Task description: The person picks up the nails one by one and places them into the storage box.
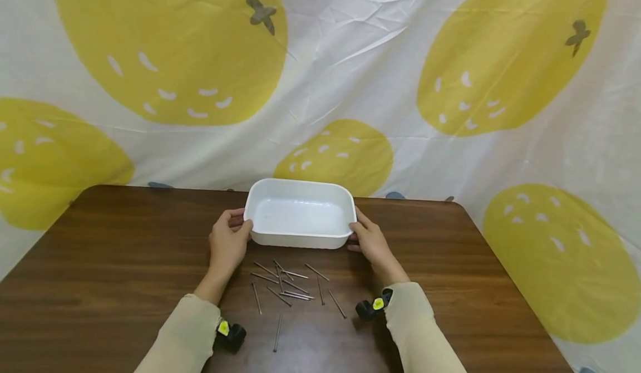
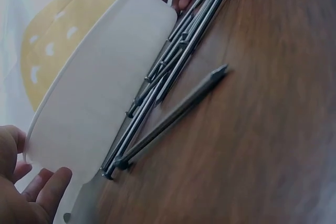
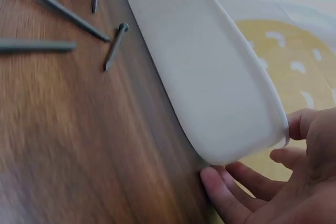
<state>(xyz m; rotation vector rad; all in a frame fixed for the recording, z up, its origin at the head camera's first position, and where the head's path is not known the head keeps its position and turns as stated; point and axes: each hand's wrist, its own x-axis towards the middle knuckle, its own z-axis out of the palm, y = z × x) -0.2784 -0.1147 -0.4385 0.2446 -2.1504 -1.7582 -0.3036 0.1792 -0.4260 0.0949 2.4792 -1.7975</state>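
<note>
Pinching a white dish point(image 1: 300, 241) at its opposite ends, thumbs at the rim, your left hand point(image 1: 228, 240) and right hand point(image 1: 373, 243) hold it near the far edge of a brown table point(image 1: 125, 261), with loose nails point(image 1: 296, 295) scattered on your side.

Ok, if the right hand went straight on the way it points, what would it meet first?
The white dish, whose end the right hand holds. Past it, the patterned cloth looks next, though the depth between is hard to judge.
</note>
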